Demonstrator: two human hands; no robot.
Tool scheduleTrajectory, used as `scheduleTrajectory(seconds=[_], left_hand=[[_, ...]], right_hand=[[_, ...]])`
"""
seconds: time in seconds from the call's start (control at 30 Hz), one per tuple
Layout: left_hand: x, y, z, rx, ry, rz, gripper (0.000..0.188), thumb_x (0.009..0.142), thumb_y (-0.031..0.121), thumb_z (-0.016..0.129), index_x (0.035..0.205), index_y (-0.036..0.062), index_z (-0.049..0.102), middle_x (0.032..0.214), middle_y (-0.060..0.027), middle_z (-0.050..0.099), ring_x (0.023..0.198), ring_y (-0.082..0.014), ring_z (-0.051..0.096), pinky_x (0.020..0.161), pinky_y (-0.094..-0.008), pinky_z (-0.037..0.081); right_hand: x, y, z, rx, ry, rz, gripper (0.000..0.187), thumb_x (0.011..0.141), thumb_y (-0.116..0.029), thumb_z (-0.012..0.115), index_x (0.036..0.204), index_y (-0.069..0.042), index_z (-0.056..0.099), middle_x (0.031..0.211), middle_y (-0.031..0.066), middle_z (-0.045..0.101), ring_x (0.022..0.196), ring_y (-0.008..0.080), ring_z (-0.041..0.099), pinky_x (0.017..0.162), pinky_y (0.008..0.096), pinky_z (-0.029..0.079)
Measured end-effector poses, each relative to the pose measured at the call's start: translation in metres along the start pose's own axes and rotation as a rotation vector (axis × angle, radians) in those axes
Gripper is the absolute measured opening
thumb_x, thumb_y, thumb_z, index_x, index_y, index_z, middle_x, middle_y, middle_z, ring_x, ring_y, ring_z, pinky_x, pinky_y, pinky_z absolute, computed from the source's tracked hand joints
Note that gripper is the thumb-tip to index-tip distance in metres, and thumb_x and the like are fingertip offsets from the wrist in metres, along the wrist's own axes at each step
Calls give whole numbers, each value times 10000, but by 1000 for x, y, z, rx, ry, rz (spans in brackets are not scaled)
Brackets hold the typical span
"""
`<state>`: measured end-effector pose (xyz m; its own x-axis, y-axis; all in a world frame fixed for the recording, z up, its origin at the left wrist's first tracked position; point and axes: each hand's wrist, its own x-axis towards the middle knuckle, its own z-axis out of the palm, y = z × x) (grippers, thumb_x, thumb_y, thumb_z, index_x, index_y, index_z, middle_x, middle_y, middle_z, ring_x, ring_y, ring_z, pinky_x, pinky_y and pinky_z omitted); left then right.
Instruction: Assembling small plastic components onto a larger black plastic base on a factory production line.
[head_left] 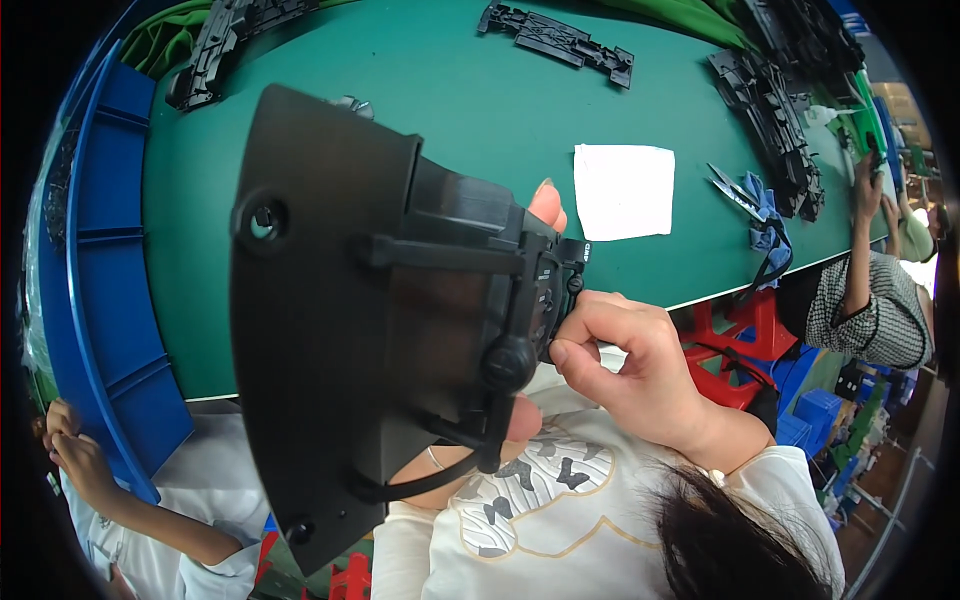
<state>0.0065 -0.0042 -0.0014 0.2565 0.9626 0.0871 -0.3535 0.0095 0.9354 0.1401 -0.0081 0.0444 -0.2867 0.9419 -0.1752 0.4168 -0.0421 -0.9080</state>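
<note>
Close in front of me is a black plastic assembly [455,290] with a broad curved panel, a round knob and thin bars, tilted up off the table. My left hand [524,420] grips it from behind; only fingertips above and a digit below show, the rest being hidden by the part. At the assembly's right edge my right hand [640,360] is closed, thumb and forefinger pinched together. Whatever sits between those fingertips is too small or hidden to make out. Beyond the hands a white square sheet [625,190] lies on the green tabletop [430,110].
Blue bins [120,250] line the left edge. Several black moulded parts [560,45] lie along the far side and right. Scissors [735,192] rest by blue cloth strips [768,225]. Red stools [735,340] stand at the right; other people sit at both sides.
</note>
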Motion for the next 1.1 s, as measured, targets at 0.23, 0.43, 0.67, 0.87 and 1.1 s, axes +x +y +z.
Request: scheduleTrajectory(seconds=[0.23,0.43,0.67,0.87,1.1], left_hand=[[0,4,3,1,29,-27,954,573,739,368,1274,119,185,1301,-184,200,1160,-313,292,945,-433,264],[0,6,0,41,-11,-15,962,569,744,359,1278,122,171,1299,-182,208,1169,-314,275,953,-434,246],[4,14,20,-24,154,-57,957,573,739,348,1281,123,159,1295,-184,213,1161,-313,289,946,-426,260],[3,4,16,-292,203,39,934,594,628,552,1243,32,244,1291,-124,266,1177,-195,271,954,-324,239],[2,19,15,-398,193,-40,836,598,409,689,1227,29,290,1294,-118,269,1130,-185,322,919,-292,274]], right_hand=[[0,0,-1,23,-4,-1,90,677,-29,565,623,-24,492,561,40,455,489,148,451,521,258,327],[-1,-1,0,38,13,11,101,693,-32,564,626,-20,490,566,52,461,491,157,459,516,263,333],[-1,-2,1,5,1,16,92,699,-10,557,636,-1,491,592,52,478,530,146,461,514,249,342],[-1,-3,-10,125,-62,90,80,729,-34,549,685,19,507,658,72,498,606,156,498,571,252,387],[-1,1,-4,114,-66,29,76,727,-42,550,693,11,508,663,73,493,611,177,511,575,266,389]])
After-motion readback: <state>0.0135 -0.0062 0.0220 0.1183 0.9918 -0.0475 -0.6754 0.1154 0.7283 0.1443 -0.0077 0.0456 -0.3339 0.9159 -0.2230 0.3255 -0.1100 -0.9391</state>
